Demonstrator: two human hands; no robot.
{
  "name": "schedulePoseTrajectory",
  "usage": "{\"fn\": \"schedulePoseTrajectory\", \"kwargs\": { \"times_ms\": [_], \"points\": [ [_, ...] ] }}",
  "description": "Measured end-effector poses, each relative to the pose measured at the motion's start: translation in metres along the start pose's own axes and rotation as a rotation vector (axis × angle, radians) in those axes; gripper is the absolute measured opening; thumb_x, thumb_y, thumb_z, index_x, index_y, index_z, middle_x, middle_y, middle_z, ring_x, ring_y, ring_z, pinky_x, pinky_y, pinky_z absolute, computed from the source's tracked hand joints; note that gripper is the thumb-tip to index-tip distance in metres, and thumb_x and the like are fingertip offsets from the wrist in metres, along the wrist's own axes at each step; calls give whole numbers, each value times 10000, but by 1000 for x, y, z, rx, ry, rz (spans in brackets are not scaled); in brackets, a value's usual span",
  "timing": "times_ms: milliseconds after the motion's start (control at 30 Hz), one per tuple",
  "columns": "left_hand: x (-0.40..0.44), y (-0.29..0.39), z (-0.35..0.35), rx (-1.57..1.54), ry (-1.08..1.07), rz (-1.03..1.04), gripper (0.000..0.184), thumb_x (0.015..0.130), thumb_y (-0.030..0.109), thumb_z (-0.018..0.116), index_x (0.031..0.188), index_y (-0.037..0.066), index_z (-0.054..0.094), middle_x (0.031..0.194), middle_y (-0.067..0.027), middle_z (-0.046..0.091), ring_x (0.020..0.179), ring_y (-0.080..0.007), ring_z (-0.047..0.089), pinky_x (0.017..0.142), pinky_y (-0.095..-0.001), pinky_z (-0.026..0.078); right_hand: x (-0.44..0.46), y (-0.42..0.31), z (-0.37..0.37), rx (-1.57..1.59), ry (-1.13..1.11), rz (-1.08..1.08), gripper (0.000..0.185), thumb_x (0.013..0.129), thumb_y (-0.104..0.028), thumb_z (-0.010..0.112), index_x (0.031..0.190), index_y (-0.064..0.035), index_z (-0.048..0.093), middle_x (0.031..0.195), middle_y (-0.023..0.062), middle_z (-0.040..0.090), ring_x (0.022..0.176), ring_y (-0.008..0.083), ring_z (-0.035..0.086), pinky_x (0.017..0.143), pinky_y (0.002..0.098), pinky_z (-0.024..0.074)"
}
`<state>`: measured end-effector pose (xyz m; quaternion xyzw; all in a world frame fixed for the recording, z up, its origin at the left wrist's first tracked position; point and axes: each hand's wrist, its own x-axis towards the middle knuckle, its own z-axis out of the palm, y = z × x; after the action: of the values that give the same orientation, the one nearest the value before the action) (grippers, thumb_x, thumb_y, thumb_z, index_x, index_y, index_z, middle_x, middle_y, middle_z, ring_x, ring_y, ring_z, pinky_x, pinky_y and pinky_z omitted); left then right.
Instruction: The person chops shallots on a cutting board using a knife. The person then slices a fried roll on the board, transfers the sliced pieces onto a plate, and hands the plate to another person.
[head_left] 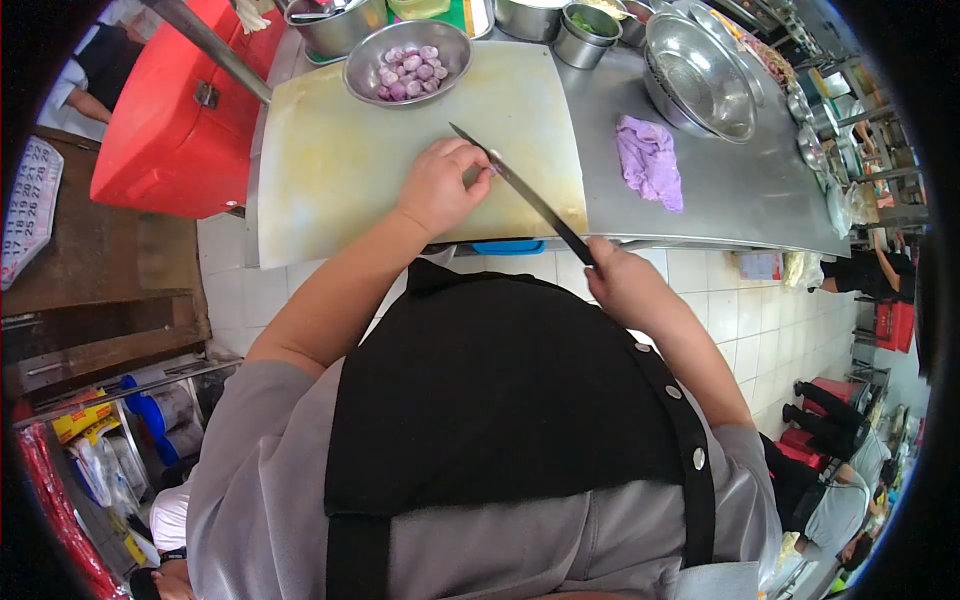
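My right hand [625, 280] is closed around the black handle of a long knife [532, 197], whose blade slants up and left over the white cutting board [330, 170]. My left hand [445, 187] is above the board with thumb and fingers pinched together beside the blade. A small pale purple piece, apparently a shallot [494, 158], shows at those fingertips, mostly hidden by the fingers and the knife. Farther back on the board stands a steel bowl [360, 70] holding several peeled purple shallots [410, 72].
Right of the board, a crumpled purple cloth [650, 163] lies on the steel table [760, 190]. Beyond it are stacked steel basins [700, 75]. Steel pots [528, 20] line the back. A red cooler box [185, 115] stands at the left. Other people [840, 500] are at the far right.
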<state>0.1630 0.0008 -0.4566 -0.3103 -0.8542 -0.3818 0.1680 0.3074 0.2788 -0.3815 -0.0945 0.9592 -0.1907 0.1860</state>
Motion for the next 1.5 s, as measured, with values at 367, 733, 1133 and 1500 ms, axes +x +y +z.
{"fn": "schedulePoseTrajectory", "kwargs": {
  "times_ms": [367, 733, 1133, 1500],
  "points": [
    [1, 3, -1, -15, 15, -3, 104, 801, 117, 765, 859, 73, 691, 892, -76, 677, 899, -315, 637, 816, -445, 531, 3, 0, 7, 48, 21, -13, 198, 984, -158, 598, 1094, -21, 507, 944, 262, 687, 914, 477, 664, 796, 557, 526],
    [0, 2, -1, -11, -5, -20, 102, 805, 107, 759, 867, 58, 695, 917, -102, 691, 927, -335, 652, 838, -450, 538, 11, -5, 7, 103, -77, 57, 233, 987, -168, 613, 1120, -9, 506, 925, 273, 683, 931, 487, 660, 811, 554, 515],
    [-3, 2, -2, 21, -24, -88, 117, 844, 126, 731, 905, 48, 668, 937, -133, 653, 922, -364, 636, 826, -469, 530, -5, 6, 0, 244, 41, 35, 185, 982, -121, 635, 1057, -12, 505, 812, 232, 634, 775, 437, 630, 700, 493, 484],
    [0, 5, -5, 56, -32, -27, 140, 810, 76, 696, 944, 61, 659, 956, -128, 658, 944, -356, 641, 846, -466, 531, -17, 0, -11, 9, 25, 8, 208, 988, -167, 610, 1087, -22, 499, 886, 248, 689, 867, 468, 673, 753, 556, 519]
  ]
}}
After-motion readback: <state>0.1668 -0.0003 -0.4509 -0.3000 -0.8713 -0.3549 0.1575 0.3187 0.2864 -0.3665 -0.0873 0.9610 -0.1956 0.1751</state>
